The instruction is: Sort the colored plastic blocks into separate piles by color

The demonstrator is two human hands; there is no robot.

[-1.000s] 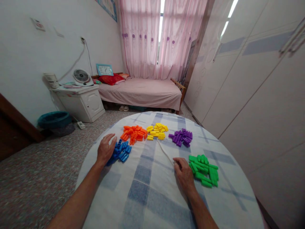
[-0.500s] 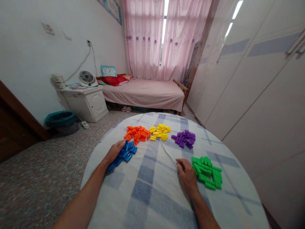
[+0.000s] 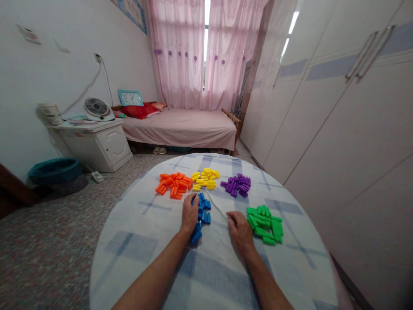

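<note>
My left hand (image 3: 190,212) rests on the cloth against the left side of a loose pile of blue plastic pieces (image 3: 204,215), its fingers extended and slightly curved, their inner side partly hidden. Between the two hands a white cord (image 3: 214,203) runs over the tablecloth. My right hand (image 3: 239,229) pinches its near end between thumb and finger. Just right of that hand lies a group of green pieces (image 3: 263,224), some side by side. Farther back sit heaps of orange pieces (image 3: 174,185), yellow pieces (image 3: 205,178) and purple pieces (image 3: 237,185).
The round table (image 3: 129,267) has a white and blue checked cloth. Beyond it stand a bed (image 3: 180,125), a white cabinet (image 3: 109,146) with a fan (image 3: 97,107), and a teal-lined bin (image 3: 56,172). A tall wardrobe (image 3: 338,142) lines the right.
My left hand has swept the blue pieces right, away from the orange heap toward the cord. The view has turned slightly right. My right hand stays at the cord's end.
</note>
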